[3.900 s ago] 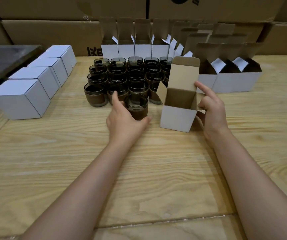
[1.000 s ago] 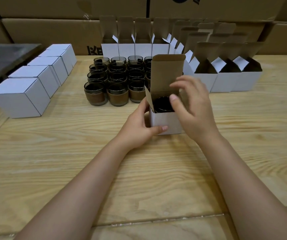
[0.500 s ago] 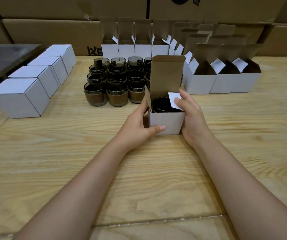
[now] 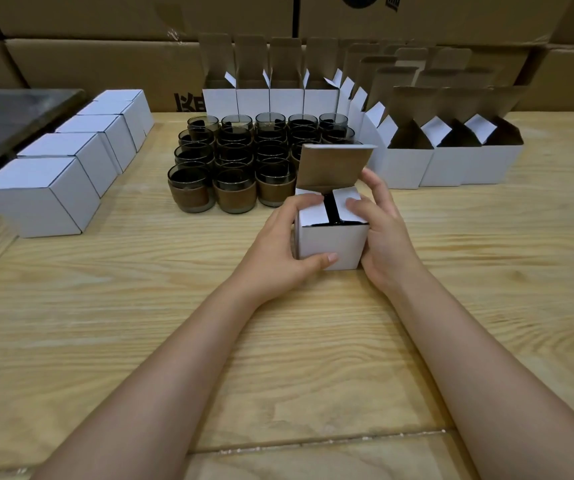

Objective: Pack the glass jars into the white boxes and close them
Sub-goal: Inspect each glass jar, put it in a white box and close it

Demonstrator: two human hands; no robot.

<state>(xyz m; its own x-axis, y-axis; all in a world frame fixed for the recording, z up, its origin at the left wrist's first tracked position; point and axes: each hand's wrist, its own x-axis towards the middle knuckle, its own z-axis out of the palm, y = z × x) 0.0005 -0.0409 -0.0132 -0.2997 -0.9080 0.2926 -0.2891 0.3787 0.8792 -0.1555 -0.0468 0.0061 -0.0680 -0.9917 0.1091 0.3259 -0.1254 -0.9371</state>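
A small white box (image 4: pixel 330 242) stands on the wooden table (image 4: pixel 140 323) at the centre. A dark glass jar (image 4: pixel 330 211) shows through the slit between its two folded side flaps. The brown-lined top lid (image 4: pixel 334 164) tilts forward over the opening. My left hand (image 4: pixel 278 247) grips the box's left side, thumb on the front face and fingers pressing the left flap down. My right hand (image 4: pixel 382 230) holds the right side, one finger on the right flap and others behind the lid.
Several dark glass jars (image 4: pixel 237 161) with brown bands stand in rows behind the box. Several open white boxes (image 4: pixel 441 164) line the back and right. Closed white boxes (image 4: pixel 46 199) sit in a row at the left. Brown cartons (image 4: pixel 105 60) form the back wall.
The jar went into the box. Both side flaps are now folded down over it, and the top lid has tipped forward from upright.
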